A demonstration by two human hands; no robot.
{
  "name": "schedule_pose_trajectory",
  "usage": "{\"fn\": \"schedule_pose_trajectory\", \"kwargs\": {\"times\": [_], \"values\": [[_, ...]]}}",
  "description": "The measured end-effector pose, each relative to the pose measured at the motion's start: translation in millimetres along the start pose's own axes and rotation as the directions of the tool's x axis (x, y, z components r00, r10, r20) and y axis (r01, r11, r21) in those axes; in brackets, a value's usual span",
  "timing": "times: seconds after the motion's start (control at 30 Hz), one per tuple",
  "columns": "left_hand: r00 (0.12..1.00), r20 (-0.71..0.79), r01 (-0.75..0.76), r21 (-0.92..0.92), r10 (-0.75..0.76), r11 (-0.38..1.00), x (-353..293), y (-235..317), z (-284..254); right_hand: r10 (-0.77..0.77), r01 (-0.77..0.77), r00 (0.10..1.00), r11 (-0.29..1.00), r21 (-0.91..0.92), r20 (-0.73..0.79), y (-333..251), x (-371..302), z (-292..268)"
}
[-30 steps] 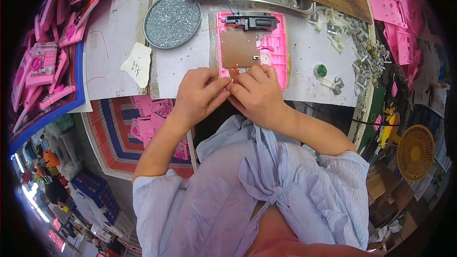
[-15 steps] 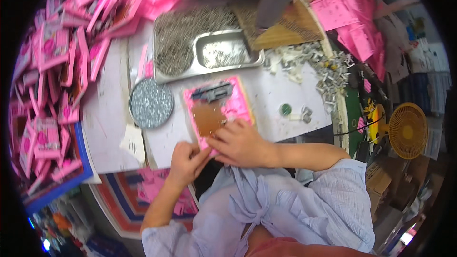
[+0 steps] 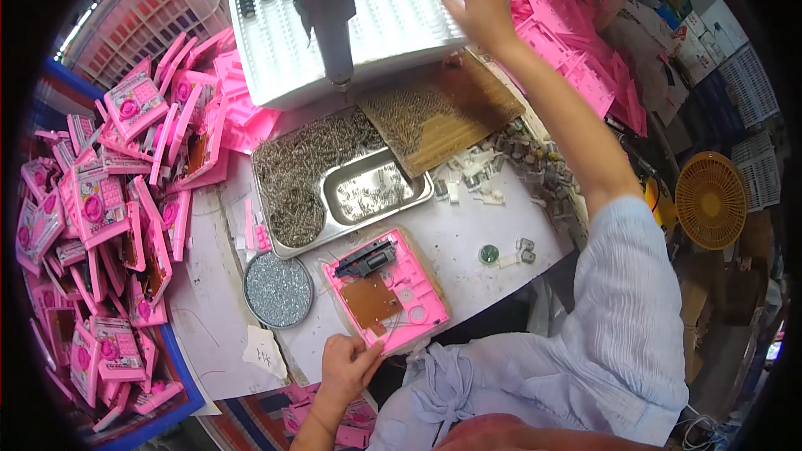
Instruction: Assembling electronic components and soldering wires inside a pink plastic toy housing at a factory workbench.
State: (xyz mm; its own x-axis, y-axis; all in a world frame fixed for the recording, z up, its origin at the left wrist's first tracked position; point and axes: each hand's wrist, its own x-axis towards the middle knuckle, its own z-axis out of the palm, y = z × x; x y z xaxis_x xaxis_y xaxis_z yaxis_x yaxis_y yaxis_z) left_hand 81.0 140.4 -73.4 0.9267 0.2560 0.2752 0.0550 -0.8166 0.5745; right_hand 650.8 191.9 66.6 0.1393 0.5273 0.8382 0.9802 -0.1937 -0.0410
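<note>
A pink plastic toy casing (image 3: 405, 307) lies inner side up on the worktable in front of me. A brown circuit board (image 3: 368, 301) and a black mechanism (image 3: 366, 260) sit inside it. My left hand (image 3: 349, 367) pinches the casing's near left corner between thumb and fingers. Far forward and right, my right hand (image 3: 478, 10) is at the right edge of a white foam tray (image 3: 284, 88) that carries rows of small dark parts. Its fingers are bent and blurred, and whether they hold anything does not show.
An electric screwdriver (image 3: 327, 21) hangs over a steel tray (image 3: 313, 238) of screws. Beside it are a round dish (image 3: 278, 290) of small metal pieces and a cardboard sheet (image 3: 451, 113). Pink casings (image 3: 104, 209) are heaped at left. Small white parts (image 3: 468, 174) lie scattered right.
My right hand has left the casing and reached far forward to the foam tray. My left hand stays at the casing's corner. The view has tilted, showing more of the far side.
</note>
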Motion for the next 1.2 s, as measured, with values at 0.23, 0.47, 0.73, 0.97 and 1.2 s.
{"fn": "schedule_pose_trajectory", "kwargs": {"times": [0.23, 0.47, 0.73, 0.97, 1.2], "values": [[0.998, -0.021, 0.065, -0.005, -0.065, 0.998, -8.9, 2.5, 3.4, -0.152, 0.160, 0.987, 0.943, -0.291, 0.048, 73.2, 49.2, 79.9], [0.996, -0.052, 0.071, -0.006, -0.072, 0.997, -5.0, 3.6, 5.5, -0.121, 0.131, 0.989, 0.982, -0.136, 0.082, 78.5, 42.9, 65.9], [0.983, -0.090, 0.157, -0.031, -0.159, 0.987, -15.2, 7.0, 13.6, -0.135, -0.604, 0.636, 0.526, 0.599, 0.760, -163.3, -149.3, -134.3], [0.984, -0.091, 0.149, -0.022, -0.150, 0.989, -15.0, 3.5, 16.5, -0.314, -0.241, 0.759, 0.678, 0.694, 0.570, -248.0, -242.7, -121.1], [0.983, -0.105, 0.146, -0.027, -0.148, 0.989, -15.1, 4.0, 18.0, -0.402, -0.140, 0.760, 0.666, 0.733, 0.510, -248.9, -241.5, -115.8]]}}
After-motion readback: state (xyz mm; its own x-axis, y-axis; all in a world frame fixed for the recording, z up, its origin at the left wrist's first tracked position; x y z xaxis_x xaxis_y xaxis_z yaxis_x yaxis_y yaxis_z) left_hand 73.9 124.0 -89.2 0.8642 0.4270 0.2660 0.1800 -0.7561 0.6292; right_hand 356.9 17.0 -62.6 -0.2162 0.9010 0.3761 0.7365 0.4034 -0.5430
